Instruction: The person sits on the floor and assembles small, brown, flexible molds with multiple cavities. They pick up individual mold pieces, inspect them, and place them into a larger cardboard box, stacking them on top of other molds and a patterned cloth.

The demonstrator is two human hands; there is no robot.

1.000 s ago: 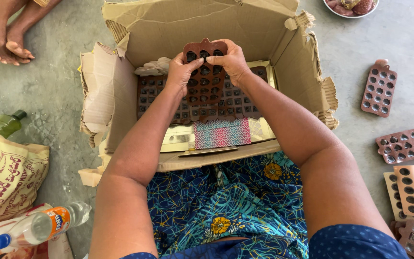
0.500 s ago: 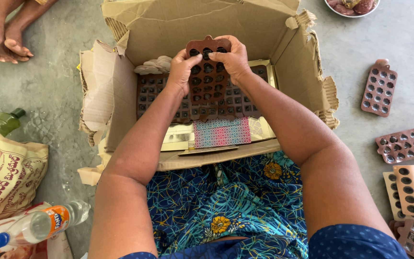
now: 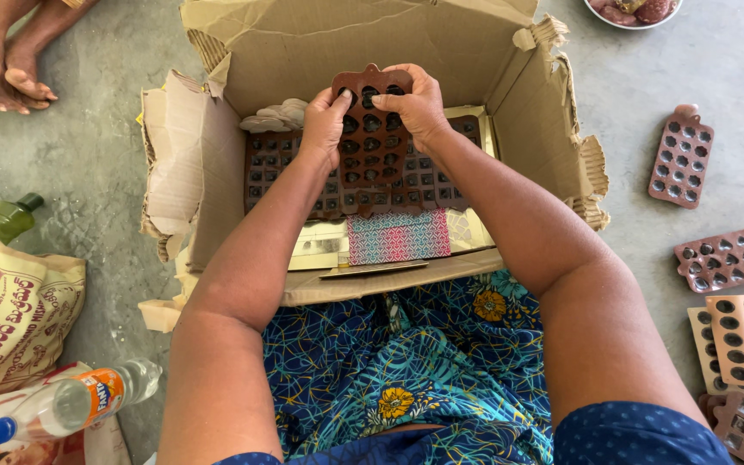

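We note the brown mould tray (image 3: 370, 138) has risen slightly over the last second and now sits higher above the cardboard box (image 3: 372, 52), left hand (image 3: 325, 120) and right hand (image 3: 419, 108) both pinching its top edge, apparently lifting it out.

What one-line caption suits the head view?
Both hands, left hand and right hand, hold a brown mould over an open cardboard box.

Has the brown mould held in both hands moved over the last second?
Yes. The brown mould sits slightly higher against the cardboard box back wall than before, lifted by the left hand and right hand.
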